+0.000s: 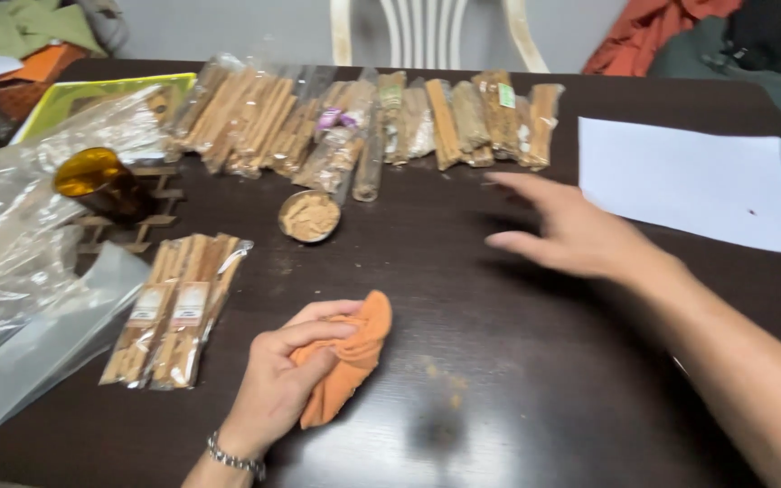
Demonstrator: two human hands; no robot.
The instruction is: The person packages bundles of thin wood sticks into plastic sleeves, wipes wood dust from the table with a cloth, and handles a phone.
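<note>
Far left of the fingers there's crinkly clear plastic (11, 244) and an amber glass jar (92, 176) lying on its side. Two flat packs of brown sticks (174, 312) sit just left of the left hand (277, 384), whose fingers are curled around a soft orange cloth (345, 361), bunched up and pressed on the dark wood table (517, 389). A long row of stick packs (363, 122) lies beyond. The right hand (571, 235) hovers flat, fingers spread, holding nothing. White paper (689, 181) lies just past its fingertips.
</note>
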